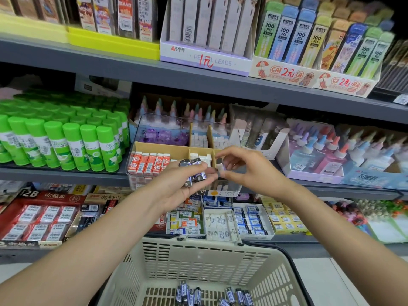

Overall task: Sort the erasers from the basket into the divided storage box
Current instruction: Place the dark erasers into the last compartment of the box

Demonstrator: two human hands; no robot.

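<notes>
Head view: the left hand [176, 184] cups several erasers [193, 171] before the box [141, 146]; the right hand [245, 168] pinches one eraser [219, 167], likely mid-transfer. Next, it needs lowering into the matching compartment. More lie in the basket [220, 257].

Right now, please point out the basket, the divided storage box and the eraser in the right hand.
basket [205, 247]: head view, far rim.
divided storage box [162, 147]: head view, cardboard divider.
eraser [220, 167]: head view, pale end.

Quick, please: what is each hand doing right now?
Left hand: holds several dark erasers.
Right hand: pinches one eraser.
</notes>
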